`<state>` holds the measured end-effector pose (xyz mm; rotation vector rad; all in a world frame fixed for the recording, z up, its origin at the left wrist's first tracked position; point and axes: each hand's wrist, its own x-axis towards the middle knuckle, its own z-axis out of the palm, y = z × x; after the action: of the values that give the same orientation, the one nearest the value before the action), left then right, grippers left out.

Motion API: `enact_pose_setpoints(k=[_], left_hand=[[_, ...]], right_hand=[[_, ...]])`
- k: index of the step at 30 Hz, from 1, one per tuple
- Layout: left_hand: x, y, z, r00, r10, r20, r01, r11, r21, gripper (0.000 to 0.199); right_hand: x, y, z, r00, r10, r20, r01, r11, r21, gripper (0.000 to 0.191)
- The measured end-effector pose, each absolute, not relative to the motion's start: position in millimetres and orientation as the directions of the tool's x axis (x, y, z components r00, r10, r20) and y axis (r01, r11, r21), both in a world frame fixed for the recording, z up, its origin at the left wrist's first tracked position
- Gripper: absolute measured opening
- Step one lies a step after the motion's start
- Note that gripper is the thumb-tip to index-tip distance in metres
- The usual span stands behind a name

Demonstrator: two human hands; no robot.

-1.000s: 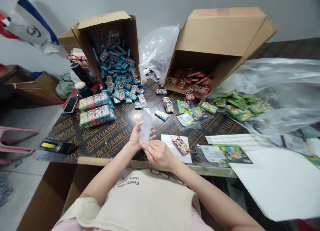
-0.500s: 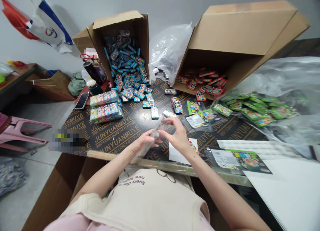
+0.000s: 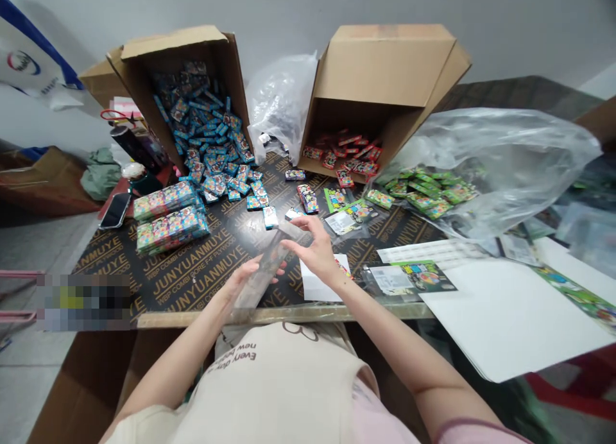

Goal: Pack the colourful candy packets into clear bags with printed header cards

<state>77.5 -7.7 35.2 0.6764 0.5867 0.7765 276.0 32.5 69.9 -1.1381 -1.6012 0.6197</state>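
Observation:
A clear plastic bag is stretched between my hands above the front of the dark table. My left hand is wrapped round its lower side, the fingertips showing past its right edge. My right hand pinches the bag's upper end between thumb and fingers. Just under my right hand lies a white sheet with a red pack partly on it. Beyond the hands are a white-sided small box and a colourful pack. Stacked packs stand to the left.
Two cardboard boxes stand behind, one with blue packs, one with red packs. Green packs spill from a plastic bag at right. Printed bags and large white sheets lie front right. A phone rests at the left edge.
The view has turned to the right, so the table's contents sit further left. The clear bag now shows longer and more spread out, with my hands slightly further apart.

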Motion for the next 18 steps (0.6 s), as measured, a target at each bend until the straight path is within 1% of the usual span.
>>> enact_pose_setpoints(k=[3, 5, 6, 7, 8, 9, 10, 11, 12, 13, 14, 15, 16, 18], left_hand=[[77, -10, 39, 0.604, 0.769, -0.21, -0.396, 0.519, 0.758, 0.061], [78, -10, 42, 0.588, 0.776, -0.229, -0.322, 0.484, 0.813, 0.065], [78, -9, 43, 0.555, 0.799, -0.232, -0.259, 0.432, 0.864, 0.068], [79, -8, 45, 0.496, 0.84, -0.219, -0.165, 0.339, 0.926, 0.071], [79, -7, 47, 0.41, 0.895, -0.178, -0.028, 0.207, 0.978, 0.075], [79, -6, 48, 0.304, 0.947, -0.102, 0.152, 0.057, 0.987, 0.079], [78, -5, 50, 0.204, 0.979, 0.003, 0.356, -0.077, 0.931, 0.082], [78, -5, 51, 0.133, 0.985, 0.113, 0.549, -0.168, 0.819, 0.085], [77, -5, 51, 0.099, 0.973, 0.209, 0.701, -0.217, 0.679, 0.085], [77, -5, 51, 0.096, 0.956, 0.278, 0.803, -0.24, 0.546, 0.084], [78, -6, 50, 0.118, 0.94, 0.319, 0.862, -0.257, 0.438, 0.082], [80, -8, 48, 0.155, 0.927, 0.342, 0.891, -0.28, 0.358, 0.08], [82, -9, 47, 0.191, 0.915, 0.356, 0.902, -0.307, 0.305, 0.077], [87, -11, 43, 0.239, 0.895, 0.376, 0.898, -0.351, 0.266, 0.072]], right_hand=[[278, 35, 68, -0.017, 0.923, 0.385, 0.317, 0.37, -0.873, 0.039], [280, 35, 69, -0.048, 0.928, 0.37, 0.303, 0.367, -0.88, 0.04], [281, 34, 70, -0.06, 0.922, 0.382, 0.308, 0.381, -0.871, 0.038], [283, 34, 72, -0.064, 0.911, 0.408, 0.317, 0.406, -0.857, 0.035], [285, 33, 74, -0.058, 0.896, 0.44, 0.322, 0.434, -0.841, 0.033], [287, 33, 77, -0.042, 0.88, 0.472, 0.318, 0.46, -0.829, 0.03], [289, 32, 79, -0.019, 0.868, 0.496, 0.304, 0.478, -0.824, 0.027], [290, 31, 80, 0.009, 0.862, 0.506, 0.281, 0.484, -0.829, 0.023], [291, 30, 81, 0.034, 0.867, 0.498, 0.257, 0.474, -0.842, 0.02], [290, 30, 81, 0.052, 0.879, 0.473, 0.236, 0.45, -0.861, 0.018], [288, 30, 79, 0.054, 0.899, 0.435, 0.22, 0.414, -0.883, 0.018], [285, 30, 76, 0.043, 0.923, 0.382, 0.205, 0.366, -0.908, 0.019], [281, 30, 72, 0.022, 0.948, 0.316, 0.189, 0.307, -0.933, 0.023], [272, 33, 61, -0.028, 0.986, 0.166, 0.135, 0.168, -0.976, 0.032]])
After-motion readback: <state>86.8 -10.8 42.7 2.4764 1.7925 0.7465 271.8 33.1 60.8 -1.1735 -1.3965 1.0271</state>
